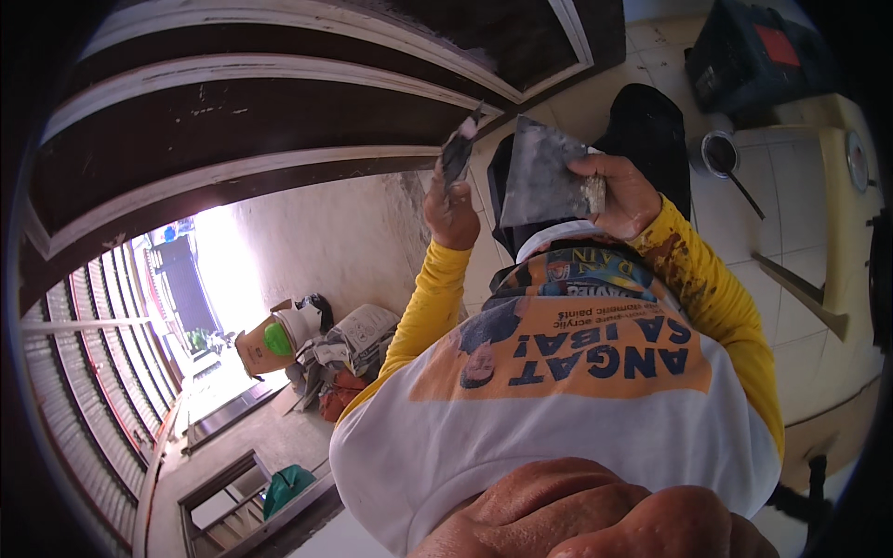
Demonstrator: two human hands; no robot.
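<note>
My left hand (pixel 451 216), in a yellow sleeve, is raised in front of me beside the dark panelled door. Its fingers close on a dark, thin piece (pixel 456 160) with pale smears, whose exact kind I cannot make out. My right hand (pixel 625 193) grips a flat grey plate (pixel 544 172) by its right edge, with the thumb lying over its face. Pale crusted material (pixel 593 193) sits at that edge, near the fingers. The two held things are close together but apart.
The dark door (pixel 279 116) with pale trim spans the upper left. At right are an open can (pixel 721 153) with a stick across it, a cream piece of furniture (pixel 837 149) and a black container (pixel 763 56). Bags and sacks (pixel 358 339) lie at lower left.
</note>
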